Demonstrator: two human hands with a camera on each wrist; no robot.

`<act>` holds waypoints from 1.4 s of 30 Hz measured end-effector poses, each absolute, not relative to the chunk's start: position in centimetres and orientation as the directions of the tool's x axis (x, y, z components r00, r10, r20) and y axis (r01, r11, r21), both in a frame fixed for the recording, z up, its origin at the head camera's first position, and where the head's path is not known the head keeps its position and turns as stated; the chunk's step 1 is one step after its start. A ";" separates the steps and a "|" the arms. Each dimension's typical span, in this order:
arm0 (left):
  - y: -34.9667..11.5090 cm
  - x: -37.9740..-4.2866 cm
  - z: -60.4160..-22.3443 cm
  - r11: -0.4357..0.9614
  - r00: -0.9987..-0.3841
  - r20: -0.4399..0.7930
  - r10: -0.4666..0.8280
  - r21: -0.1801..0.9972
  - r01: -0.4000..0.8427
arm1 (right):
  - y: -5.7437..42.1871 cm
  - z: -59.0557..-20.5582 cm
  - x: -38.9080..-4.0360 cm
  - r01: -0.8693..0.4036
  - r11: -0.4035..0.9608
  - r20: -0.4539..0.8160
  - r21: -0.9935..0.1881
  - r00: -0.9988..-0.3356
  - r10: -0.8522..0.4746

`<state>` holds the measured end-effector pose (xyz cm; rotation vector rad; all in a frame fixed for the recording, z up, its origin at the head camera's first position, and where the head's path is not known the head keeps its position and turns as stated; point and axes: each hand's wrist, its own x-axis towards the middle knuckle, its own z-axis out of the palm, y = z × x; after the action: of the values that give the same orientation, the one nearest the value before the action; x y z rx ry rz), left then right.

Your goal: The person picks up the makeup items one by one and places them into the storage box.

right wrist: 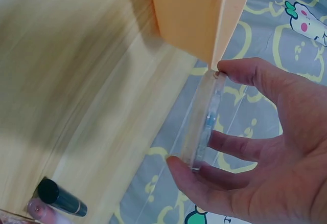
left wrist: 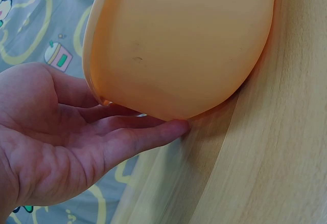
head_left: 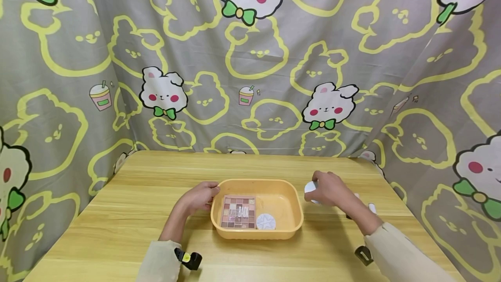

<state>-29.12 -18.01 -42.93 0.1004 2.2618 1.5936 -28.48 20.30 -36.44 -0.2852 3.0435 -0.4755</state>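
Wood-grain table [head_left: 113, 229]; orange plastic tray [head_left: 278, 199] near its centre, small cylindrical items [head_left: 372, 208] at three o'clock, partly hidden.

Head cam: high, facing forward and down, wide on table [head_left: 113, 229], tray [head_left: 256, 234] and curtain [head_left: 270, 68]. Left wrist cam: close, tilted, along left hand [left wrist: 66, 137] to tray's end. Right wrist cam: same, right hand [right wrist: 278, 147], opposite end. All three share tray.

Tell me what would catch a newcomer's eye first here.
Probably the rabbit-print curtain behind the table. Next, the orange tub mid-table, with a palette at its left and a star disc beside that. Just right of the tub, the right hand grips a pale disc.
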 end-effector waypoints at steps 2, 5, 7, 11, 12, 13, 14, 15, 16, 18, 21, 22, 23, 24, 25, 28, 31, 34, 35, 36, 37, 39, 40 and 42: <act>-18.0 -29.1 -42.9 0.357 -0.929 -0.259 0.265 0.921 -0.155 | 20.0 -36.3 -28.6 -0.178 0.935 0.004 -0.308 -0.983 -0.186; -18.0 -29.1 -42.8 0.357 -0.929 -0.260 0.263 0.921 -0.157 | 19.4 -36.2 -28.7 -0.182 0.932 0.033 -0.313 -0.983 -0.181; -18.0 -29.1 -42.8 0.355 -0.929 -0.262 0.262 0.921 -0.159 | 19.1 -36.1 -28.8 -0.187 0.929 0.044 -0.318 -0.982 -0.182; -18.0 -29.1 -42.8 0.356 -0.930 -0.261 0.260 0.921 -0.159 | 18.3 -35.9 -28.8 -0.193 0.925 0.042 -0.328 -0.981 -0.189; -18.0 -29.1 -42.8 0.357 -0.930 -0.261 0.259 0.921 -0.159 | 18.1 -35.9 -28.9 -0.194 0.924 0.039 -0.330 -0.981 -0.192; -18.0 -29.1 -42.8 0.357 -0.931 -0.260 0.257 0.921 -0.159 | 17.8 -35.9 -28.8 -0.192 0.923 0.034 -0.333 -0.981 -0.191; -18.0 -29.0 -42.7 0.358 -0.931 -0.259 0.256 0.920 -0.158 | 17.6 -35.9 -28.8 -0.191 0.923 0.031 -0.335 -0.981 -0.192; -18.0 -29.1 -42.7 0.359 -0.931 -0.258 0.257 0.920 -0.155 | 17.4 -35.8 -28.8 -0.190 0.922 0.027 -0.337 -0.981 -0.192; -18.0 -29.0 -42.7 0.360 -0.931 -0.256 0.259 0.920 -0.153 | 17.2 -35.8 -28.8 -0.189 0.921 0.024 -0.340 -0.981 -0.193; -18.0 -29.0 -42.7 0.360 -0.931 -0.255 0.262 0.921 -0.150 | 16.7 -35.8 -28.8 -0.191 0.921 0.024 -0.341 -0.981 -0.194; -18.0 -29.0 -42.7 0.363 -0.929 -0.254 0.268 0.920 -0.146 | 16.0 -35.9 -28.8 -0.196 0.918 0.027 -0.346 -0.980 -0.199; -18.0 -28.9 -42.7 0.364 -0.929 -0.253 0.270 0.920 -0.145 | 15.8 -35.9 -28.8 -0.196 0.916 0.025 -0.350 -0.979 -0.200; -18.0 -29.0 -42.7 0.365 -0.929 -0.254 0.269 0.920 -0.145 | 15.5 -35.9 -28.7 -0.197 0.915 0.022 -0.354 -0.979 -0.202; -18.0 -29.0 -42.7 0.365 -0.929 -0.253 0.269 0.920 -0.145 | 15.2 -35.9 -28.7 -0.195 0.913 0.018 -0.359 -0.979 -0.202; -18.0 -29.0 -42.7 0.366 -0.930 -0.252 0.269 0.920 -0.143 | 14.9 -35.9 -28.6 -0.195 0.911 0.015 -0.363 -0.979 -0.204; -18.0 -29.0 -42.8 0.363 -0.930 -0.252 0.269 0.921 -0.144 | 14.1 -35.9 -28.5 -0.200 0.904 0.010 -0.377 -0.977 -0.212; -18.0 -29.0 -42.8 0.362 -0.929 -0.253 0.268 0.921 -0.146 | 13.3 -36.1 -28.4 -0.208 0.900 0.011 -0.384 -0.975 -0.220; -18.0 -29.0 -42.8 0.362 -0.930 -0.256 0.264 0.920 -0.150 | 12.6 -36.4 -28.3 -0.213 0.896 0.008 -0.390 -0.974 -0.228; -18.0 -29.0 -42.8 0.362 -0.930 -0.256 0.264 0.920 -0.151 | 12.4 -36.6 -28.3 -0.217 0.896 0.010 -0.387 -0.973 -0.231; -18.0 -29.0 -42.8 0.362 -0.930 -0.257 0.263 0.920 -0.152 | 12.3 -36.7 -28.3 -0.221 0.895 0.012 -0.387 -0.972 -0.234; -18.0 -29.0 -42.7 0.362 -0.930 -0.259 0.261 0.919 -0.154 | 12.1 -36.9 -28.2 -0.224 0.895 0.015 -0.385 -0.972 -0.236; -17.9 -29.0 -42.7 0.365 -0.931 -0.260 0.257 0.918 -0.156 | 11.8 -37.3 -28.2 -0.239 0.895 0.029 -0.377 -0.969 -0.246; -17.9 -28.9 -42.7 0.366 -0.931 -0.261 0.255 0.917 -0.157 | 11.7 -37.5 -28.2 -0.246 0.895 0.037 -0.372 -0.967 -0.251; -17.9 -28.9 -42.6 0.370 -0.933 -0.261 0.249 0.916 -0.157 | 11.3 -37.7 -28.2 -0.254 0.894 0.041 -0.368 -0.965 -0.258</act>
<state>-28.94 -17.89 -42.64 0.0802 2.2810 1.5828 -28.15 11.34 -37.70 -0.4122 3.0492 -0.5907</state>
